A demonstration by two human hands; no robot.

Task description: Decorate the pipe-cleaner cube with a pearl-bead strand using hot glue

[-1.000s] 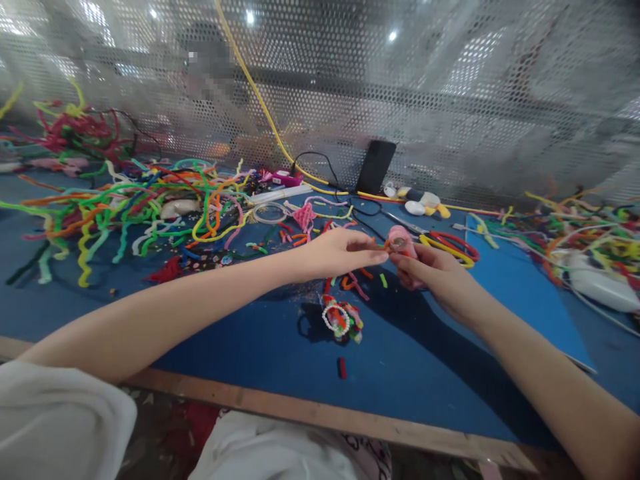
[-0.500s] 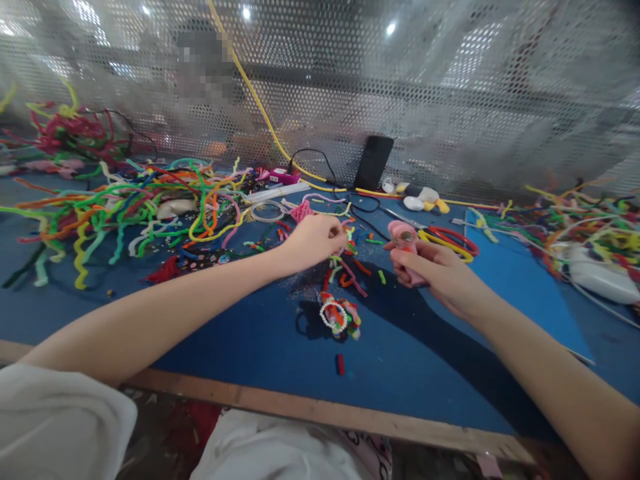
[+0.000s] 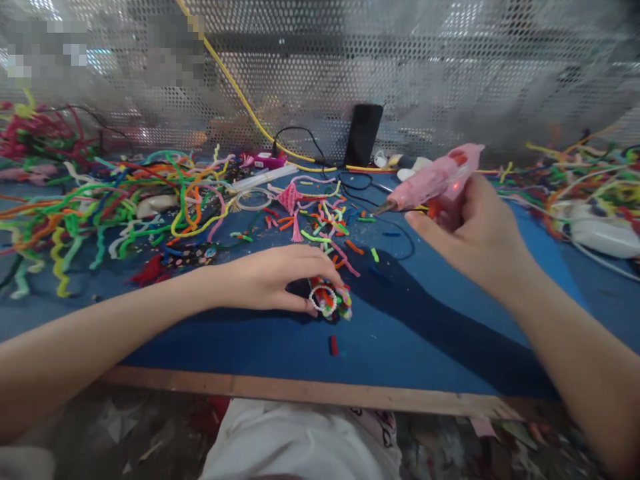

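A big blue table [image 3: 440, 347] fills the room in front of the person, with a wooden strip along its near edge. A shiny wall full of tiny holes [image 3: 450, 73] stands at the far edge. A huge heap of fuzzy sticks [image 3: 110, 207] in many colours covers the far left corner, and more lie in the far right corner [image 3: 590, 173]. A black phone [image 3: 363, 133] leans on the wall at the middle of the far edge.

The right hand [image 3: 475, 233] is up in the air above the right half of the table. Its fingers are wrapped tight around a pink glue gun [image 3: 433, 181]. The gun lies long from right to left, and its tip points left and a bit down.

The left hand [image 3: 275, 280] rests flat near the middle of the table, close to the near edge. Its fingers curl loosely and its fingertips touch a little bundle [image 3: 330, 300] with a white bead ring on it. I cannot tell if it really pinches it.

The bundle lies left of and below the gun's tip, well apart from it. The left hand is the nearer one.

A tiny red bit [image 3: 333, 345] lies just in front of the bundle.
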